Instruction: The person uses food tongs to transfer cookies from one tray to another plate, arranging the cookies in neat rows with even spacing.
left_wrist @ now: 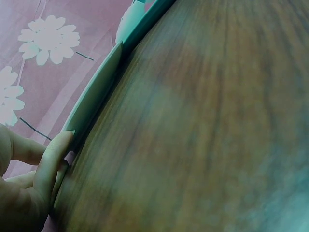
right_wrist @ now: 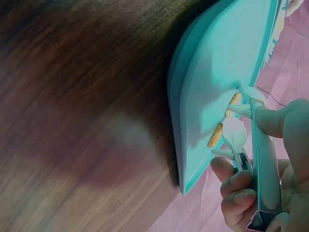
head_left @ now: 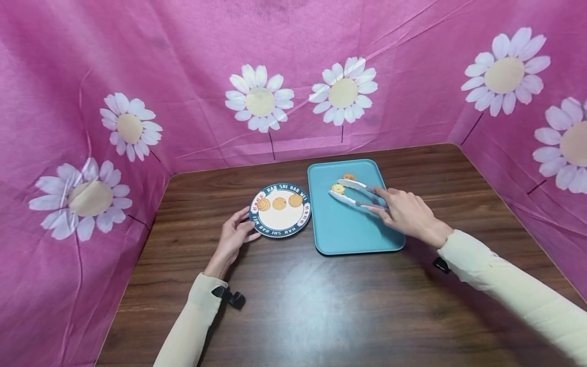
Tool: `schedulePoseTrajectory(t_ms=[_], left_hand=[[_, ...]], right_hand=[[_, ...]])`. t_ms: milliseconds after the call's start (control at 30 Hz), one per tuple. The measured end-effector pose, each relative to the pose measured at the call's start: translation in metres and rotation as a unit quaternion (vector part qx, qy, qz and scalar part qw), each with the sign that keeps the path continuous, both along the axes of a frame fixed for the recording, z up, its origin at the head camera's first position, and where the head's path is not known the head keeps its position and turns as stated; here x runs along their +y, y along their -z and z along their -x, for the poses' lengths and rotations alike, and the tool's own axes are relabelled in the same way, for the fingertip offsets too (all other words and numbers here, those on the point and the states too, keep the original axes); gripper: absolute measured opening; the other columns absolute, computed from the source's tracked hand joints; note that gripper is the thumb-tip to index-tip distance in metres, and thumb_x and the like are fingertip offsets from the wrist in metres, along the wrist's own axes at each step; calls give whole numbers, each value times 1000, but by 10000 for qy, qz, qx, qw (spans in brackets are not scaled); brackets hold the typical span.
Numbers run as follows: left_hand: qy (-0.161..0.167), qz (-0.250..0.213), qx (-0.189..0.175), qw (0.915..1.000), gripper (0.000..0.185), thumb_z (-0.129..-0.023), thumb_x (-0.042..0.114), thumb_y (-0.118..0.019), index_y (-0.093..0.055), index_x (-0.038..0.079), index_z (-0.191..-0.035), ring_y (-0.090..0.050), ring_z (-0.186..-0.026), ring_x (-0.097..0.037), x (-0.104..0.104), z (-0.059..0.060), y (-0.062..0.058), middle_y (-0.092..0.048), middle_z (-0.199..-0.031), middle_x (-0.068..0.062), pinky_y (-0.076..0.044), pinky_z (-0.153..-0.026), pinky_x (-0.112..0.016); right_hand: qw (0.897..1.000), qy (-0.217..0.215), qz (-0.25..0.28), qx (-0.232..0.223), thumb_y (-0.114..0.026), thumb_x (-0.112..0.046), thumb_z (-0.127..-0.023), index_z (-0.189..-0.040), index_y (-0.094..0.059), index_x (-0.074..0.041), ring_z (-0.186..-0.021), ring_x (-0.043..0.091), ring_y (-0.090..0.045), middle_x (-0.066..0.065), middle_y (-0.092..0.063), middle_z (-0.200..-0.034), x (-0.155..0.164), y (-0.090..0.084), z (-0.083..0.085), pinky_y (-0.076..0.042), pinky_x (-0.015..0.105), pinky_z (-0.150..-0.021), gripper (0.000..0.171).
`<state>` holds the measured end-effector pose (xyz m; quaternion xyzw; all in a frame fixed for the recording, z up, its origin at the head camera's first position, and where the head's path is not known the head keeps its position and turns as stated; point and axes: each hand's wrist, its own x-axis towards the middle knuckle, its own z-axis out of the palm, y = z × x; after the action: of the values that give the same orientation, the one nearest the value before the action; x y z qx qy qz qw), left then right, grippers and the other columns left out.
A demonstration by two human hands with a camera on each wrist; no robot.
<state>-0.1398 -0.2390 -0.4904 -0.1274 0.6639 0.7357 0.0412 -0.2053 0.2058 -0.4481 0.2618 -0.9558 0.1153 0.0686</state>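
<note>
Head view: right hand [head_left: 405, 214] grips metal tongs [head_left: 353, 193]; left hand [head_left: 234, 235] relaxed, touching round plate [head_left: 281, 232].

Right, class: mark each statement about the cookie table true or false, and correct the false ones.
1. Three cookies lie on the round plate. True.
2. The right hand holds tongs over the teal tray. True.
3. The tray is empty. False: two cookies sit near its far end, one between the tong tips and another just behind.
4. The left hand grips a cup. False: its fingers touch the plate's rim.
5. The plate lies to the right of the tray. False: in the head view it lies to the tray's left, on the wooden table.
</note>
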Motion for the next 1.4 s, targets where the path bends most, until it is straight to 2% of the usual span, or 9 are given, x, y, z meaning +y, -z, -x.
schedulePoseTrajectory(t_ms=[567,900,1033,1233,1400], left_hand=[[0,73,19,10000,60,-102,-10,-48,-36,2,-160,-60,-106,-11,-1,1,-1,-39,-158,-24,-68,-82,-22],[-10,29,20,10000,60,-102,-11,-48,-36,2,-159,-59,-105,-11,-1,1,-1,-38,-157,-24,-68,-81,-21],[-22,48,10,10000,61,-102,-11,-48,-36,2,-159,-60,-105,-11,-1,1,0,-39,-157,-24,-68,-82,-22],[-28,49,19,10000,60,-102,-11,-48,-36,2,-159,-60,-105,-10,0,0,0,-39,-158,-24,-68,-82,-22],[-18,23,20,10000,60,-102,-11,-48,-36,2,-160,-59,-105,-11,0,0,0,-39,-158,-24,-68,-82,-22]], right_hand=[[9999,111,17,-3,-68,-41,-100,-141,-61,-6,-54,16,-46,7,-58,-76,1,1,-7,-36,25,-38,54],[9999,77,69,-2,-65,-43,-102,-144,-58,-5,-58,17,-49,12,-65,-86,1,6,-11,-38,24,-40,57],[9999,12,111,116,-65,-44,-102,-143,-58,-6,-57,17,-49,11,-64,-83,-2,6,-13,-39,25,-40,57],[9993,-127,225,284,-67,-43,-101,-143,-60,-7,-61,17,-51,16,-72,-95,-8,3,-17,-47,32,-42,56],[9992,-213,270,223,-67,-42,-100,-145,-58,-9,-60,17,-50,15,-72,-97,-15,1,-22,-44,28,-42,56]])
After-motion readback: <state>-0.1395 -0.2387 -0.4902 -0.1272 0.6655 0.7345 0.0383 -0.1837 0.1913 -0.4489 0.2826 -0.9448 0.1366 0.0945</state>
